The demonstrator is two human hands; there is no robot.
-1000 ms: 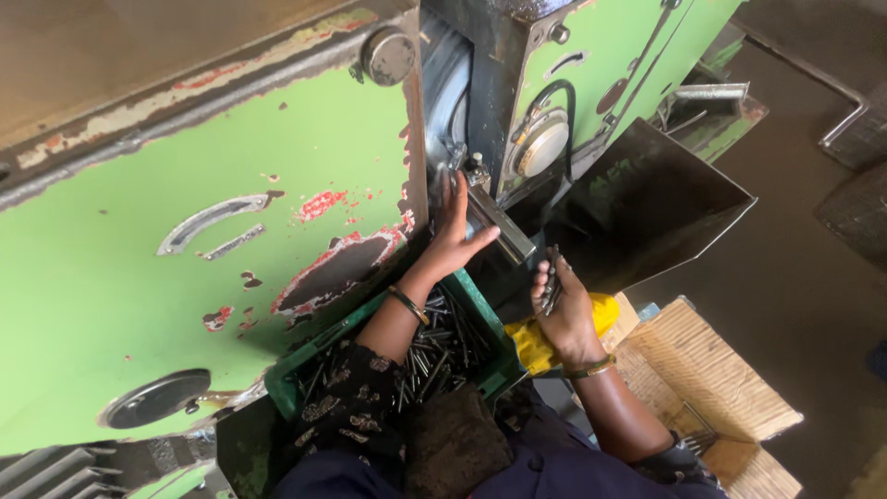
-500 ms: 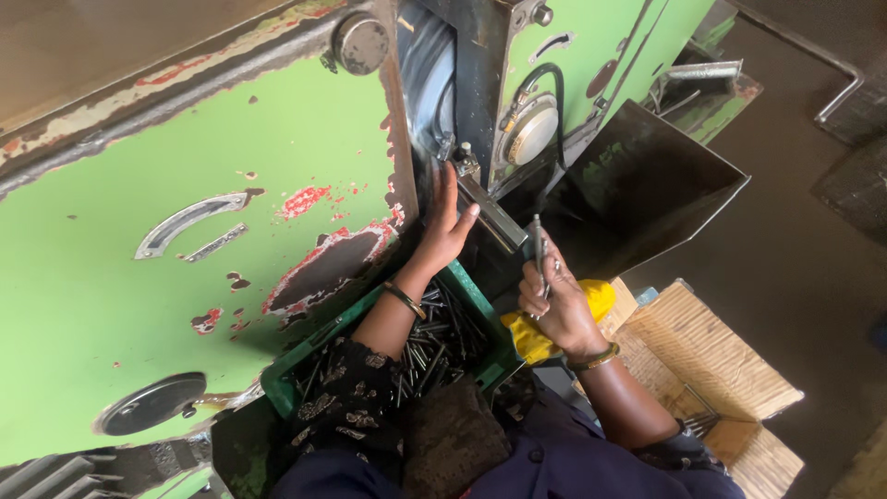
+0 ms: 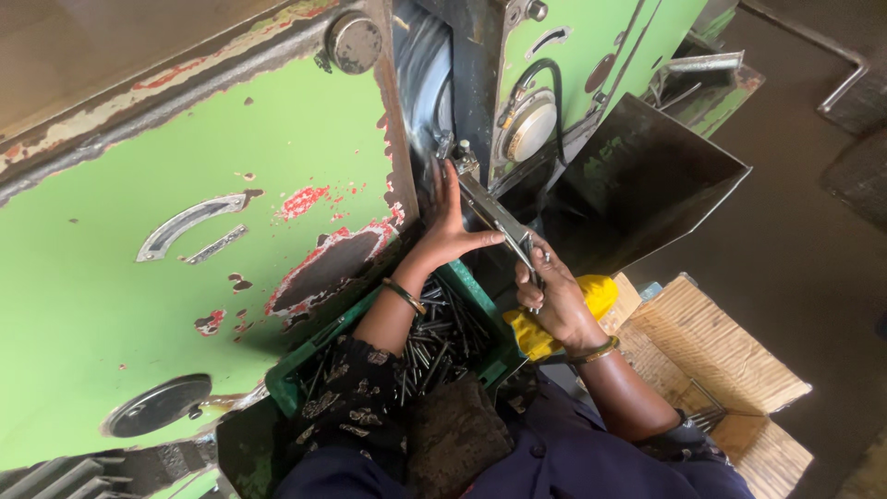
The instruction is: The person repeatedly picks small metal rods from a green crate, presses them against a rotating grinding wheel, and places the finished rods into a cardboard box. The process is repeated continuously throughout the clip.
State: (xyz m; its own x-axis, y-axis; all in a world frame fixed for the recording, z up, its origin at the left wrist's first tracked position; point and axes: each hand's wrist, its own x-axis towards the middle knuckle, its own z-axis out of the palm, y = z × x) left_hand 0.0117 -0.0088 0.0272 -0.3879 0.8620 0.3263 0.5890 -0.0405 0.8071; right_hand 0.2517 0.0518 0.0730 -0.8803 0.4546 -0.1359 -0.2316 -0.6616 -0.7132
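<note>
**Head view: both hands at metal feed rail on green machine**

Left hand (image 3: pixel 450 226) open, fingers spread and pointing up, palm against upper end of slanted metal rail (image 3: pixel 494 214), thumb hooked along rail's underside. Not gripping anything.

Right hand (image 3: pixel 552 300) curled closed at lower end of rail, fingers wrapped around thin dark metal pins (image 3: pixel 534 268) at rail tip. Exact pin count not readable.

Green crate (image 3: pixel 480 300) directly under left forearm, loaded with loose dark pins lying crosswise. Yellow object (image 3: pixel 596 294) just behind right hand, touching crate's side. Dark sheet-metal chute (image 3: pixel 647 176) right of rail, tilted. Worn green machine panel (image 3: pixel 185 277) with chipped paint to left. Cardboard sheet (image 3: pixel 721 356) on floor, lower right.
</note>
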